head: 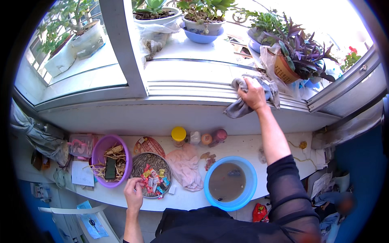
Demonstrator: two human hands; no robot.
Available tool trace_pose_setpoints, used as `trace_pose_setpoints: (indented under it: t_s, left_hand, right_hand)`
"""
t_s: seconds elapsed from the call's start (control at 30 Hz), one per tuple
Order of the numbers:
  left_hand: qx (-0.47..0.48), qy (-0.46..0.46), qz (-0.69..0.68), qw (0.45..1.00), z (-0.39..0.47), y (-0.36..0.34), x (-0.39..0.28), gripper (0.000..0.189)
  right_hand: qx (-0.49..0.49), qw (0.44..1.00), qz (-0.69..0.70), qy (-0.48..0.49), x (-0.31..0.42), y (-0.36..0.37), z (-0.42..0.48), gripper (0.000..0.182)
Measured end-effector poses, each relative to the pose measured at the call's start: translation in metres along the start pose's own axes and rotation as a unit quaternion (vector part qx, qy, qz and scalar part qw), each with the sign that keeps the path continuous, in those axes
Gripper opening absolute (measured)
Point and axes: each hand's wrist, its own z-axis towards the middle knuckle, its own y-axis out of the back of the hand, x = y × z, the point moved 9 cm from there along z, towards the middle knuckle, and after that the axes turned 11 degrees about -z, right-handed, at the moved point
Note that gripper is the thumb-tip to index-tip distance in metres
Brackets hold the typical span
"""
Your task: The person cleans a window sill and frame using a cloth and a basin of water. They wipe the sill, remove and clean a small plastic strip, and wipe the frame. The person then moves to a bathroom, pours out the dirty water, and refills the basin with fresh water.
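Note:
My right hand [254, 94] grips a crumpled grey cloth [239, 108] and presses it on the metal window track [194, 90], close to the plants on the right. Down at the desk, my left hand [134, 190] is at the near left rim of a round metal tray [165, 194]. Its fingers are curled beside wrapped candies [154, 181], which lie on a bed of sunflower seeds [152, 159]. Whether these fingers hold anything is hard to see. A blue plastic basin [254, 182] with murky brown water [226, 185] stands on the desk before me.
A purple basin [129, 164] holds dry plant scraps and a phone [110, 168]. A pink cloth [186, 167] lies beside the tray. Several jars, one yellow-lidded [178, 133], line the wall. Potted plants, including a purple-leaved one [304, 54], stand beyond the track. A chair [100, 223] is lower left.

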Motion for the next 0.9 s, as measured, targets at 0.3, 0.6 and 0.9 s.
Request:
trace_pose_setpoints:
  t_s: [0.3,0.6,0.9]
  left_hand:
    - [-0.001,-0.007,-0.004,1.0,-0.017,0.008,-0.007,0.018]
    - [0.171,-0.08,-0.259,0.947,0.109,-0.113,-0.163,0.068]
    - [0.145,-0.049,-0.361,0.92,0.246,-0.227,-0.259,0.023]
  right_hand:
    - [-0.192,0.967,0.029,-0.167,-0.068,0.153,0.119,0.035]
    - [-0.393,0.801,0.439,-0.106,-0.01,0.289,0.173,0.015]
    - [-0.195,0.767,0.6,-0.116,-0.024,0.231,0.128,0.031]
